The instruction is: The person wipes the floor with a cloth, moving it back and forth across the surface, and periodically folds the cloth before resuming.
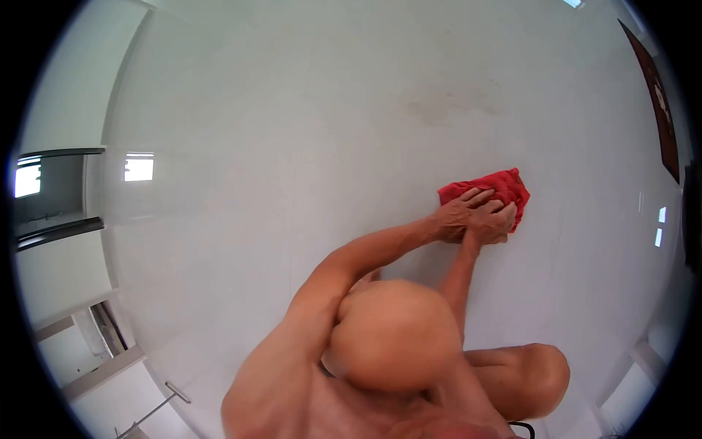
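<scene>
A crumpled red cloth (504,184) lies on the pale glossy floor, right of the middle of the head view. My left hand (455,217) reaches across from the left, its fingers pressing on the cloth's near left side. Close against it, my right hand (491,219) has its fingers curled over the near edge of the same cloth. The two hands touch and partly overlap, so some of the fingers are hidden. A brownish smudge (450,106) marks the floor beyond the cloth.
My bent knees (395,333) are close below the arms. At lower left, a long-handled tool (172,395) with a crossbar lies or leans. A dark-framed opening (62,190) is in the left wall. A dark panel (654,102) stands at the far right.
</scene>
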`<state>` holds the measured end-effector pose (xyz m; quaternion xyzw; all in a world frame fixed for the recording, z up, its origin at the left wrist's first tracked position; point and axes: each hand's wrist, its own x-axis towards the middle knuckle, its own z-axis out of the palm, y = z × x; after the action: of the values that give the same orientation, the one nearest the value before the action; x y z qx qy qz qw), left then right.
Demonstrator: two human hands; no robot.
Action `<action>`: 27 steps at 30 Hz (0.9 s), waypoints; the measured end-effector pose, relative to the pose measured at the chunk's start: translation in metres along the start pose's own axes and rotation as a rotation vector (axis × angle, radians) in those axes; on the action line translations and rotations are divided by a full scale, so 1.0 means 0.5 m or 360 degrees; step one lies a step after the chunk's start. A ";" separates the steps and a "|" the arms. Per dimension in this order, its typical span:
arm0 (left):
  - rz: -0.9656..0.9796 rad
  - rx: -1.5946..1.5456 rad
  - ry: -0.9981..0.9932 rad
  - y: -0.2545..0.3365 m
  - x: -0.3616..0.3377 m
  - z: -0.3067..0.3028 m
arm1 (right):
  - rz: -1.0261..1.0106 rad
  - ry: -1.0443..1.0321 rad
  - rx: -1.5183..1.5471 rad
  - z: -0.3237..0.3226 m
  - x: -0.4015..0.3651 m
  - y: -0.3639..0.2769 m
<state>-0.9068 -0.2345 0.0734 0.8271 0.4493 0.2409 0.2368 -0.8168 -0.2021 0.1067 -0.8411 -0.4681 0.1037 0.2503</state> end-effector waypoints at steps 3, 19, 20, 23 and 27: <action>0.0023 0.0053 -0.0014 -0.023 0.051 0.020 | -0.0146 0.0303 -0.0139 0.063 0.053 0.043; -0.1173 0.0346 0.0868 -0.100 -0.237 -0.119 | -0.1641 -0.0326 -0.0067 0.216 -0.193 -0.235; -0.1248 0.0407 0.0876 -0.099 -0.273 -0.128 | -0.1758 -0.0452 -0.0113 0.188 -0.240 -0.265; -0.1435 0.0545 0.0877 -0.078 -0.351 -0.141 | -0.1868 -0.1186 -0.0232 0.160 -0.360 -0.304; -0.1510 0.0583 0.0853 -0.056 -0.385 -0.144 | -0.2062 -0.1328 -0.0219 0.173 -0.420 -0.279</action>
<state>-1.0608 -0.3736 0.0762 0.4725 0.8500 0.2277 0.0497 -1.0682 -0.2896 0.0925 -0.3044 -0.9277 0.2158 0.0112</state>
